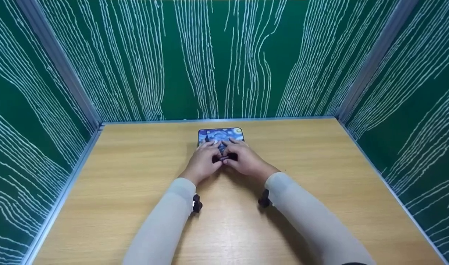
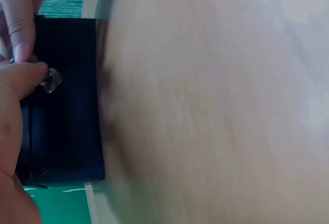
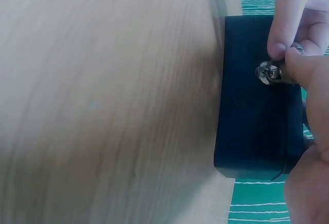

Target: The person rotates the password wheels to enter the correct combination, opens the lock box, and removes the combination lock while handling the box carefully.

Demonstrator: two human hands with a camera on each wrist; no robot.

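Note:
A box [image 1: 220,134] with a blue swirling painted lid and dark sides stands toward the back of the table. On its dark front is a small silver metal clasp [image 3: 267,73], partly covered by fingers. My left hand [image 1: 204,160] lies over the left part of the lid, its thumb and finger pinching at the clasp. From the other side my right hand [image 1: 245,158] pinches at the same clasp, its other fingers resting on the lid. Both thumb tips nearly meet there. In the left wrist view the clasp [image 2: 51,80] shows just beyond the left thumb.
The box sits on a light wooden table [image 1: 224,221]. Green walls [image 1: 231,59] with white wavy lines enclose the table at the back and both sides, with metal posts [image 1: 59,55] at the corners.

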